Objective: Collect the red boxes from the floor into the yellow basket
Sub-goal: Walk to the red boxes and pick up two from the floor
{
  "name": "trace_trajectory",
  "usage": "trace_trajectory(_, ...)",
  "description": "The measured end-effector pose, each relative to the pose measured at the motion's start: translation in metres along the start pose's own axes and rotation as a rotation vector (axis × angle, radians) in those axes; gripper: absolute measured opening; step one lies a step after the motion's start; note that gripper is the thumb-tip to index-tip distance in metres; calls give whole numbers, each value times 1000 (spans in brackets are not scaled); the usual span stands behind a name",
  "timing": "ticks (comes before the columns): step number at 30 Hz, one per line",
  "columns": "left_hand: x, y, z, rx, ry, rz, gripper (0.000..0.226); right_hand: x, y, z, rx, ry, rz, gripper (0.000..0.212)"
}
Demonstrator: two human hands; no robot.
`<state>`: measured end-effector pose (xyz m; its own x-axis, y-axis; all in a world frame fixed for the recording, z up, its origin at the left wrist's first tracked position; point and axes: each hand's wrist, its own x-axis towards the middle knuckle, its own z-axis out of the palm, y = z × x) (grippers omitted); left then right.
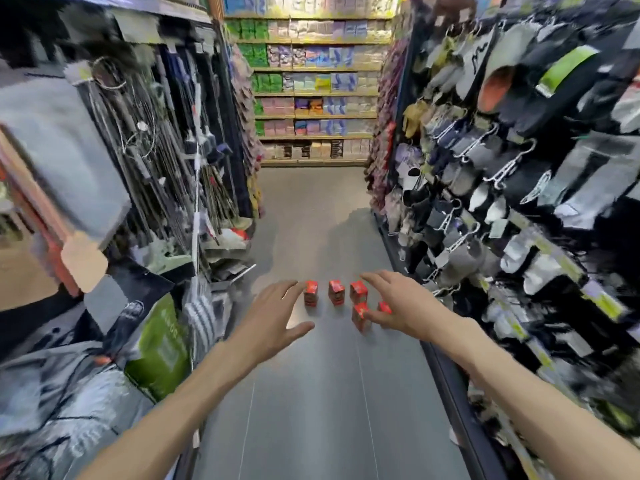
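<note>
Several small red boxes stand on the grey aisle floor: one at the left [311, 293], one in the middle [336, 292], one at the right [358, 291], and two nearer ones [360, 316] partly behind my right hand. My left hand [273, 317] reaches out open, its fingertips close to the left box. My right hand [401, 304] is spread open above the right-hand boxes, thumb next to the near box, holding nothing. No yellow basket is in view.
A grey floor [311, 393] runs down a narrow shop aisle. Hanging goods and bags crowd the left rack [156, 168]. Socks and slippers hang on the right rack [502, 185]. Stocked shelves [311, 98] close the far end.
</note>
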<state>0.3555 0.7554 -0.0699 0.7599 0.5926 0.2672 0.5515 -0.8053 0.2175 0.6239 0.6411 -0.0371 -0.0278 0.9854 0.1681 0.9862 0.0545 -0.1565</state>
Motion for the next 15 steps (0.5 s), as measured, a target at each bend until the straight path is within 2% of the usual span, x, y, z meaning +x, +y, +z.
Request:
trace_trajectory(7,157,-92,27,28,-4,-34,75,163,94,8,15,-39,8,72)
trace_trajectory(15,324,-219,73,3,-19,-72,79,353,181,52,9,-78,-4,74)
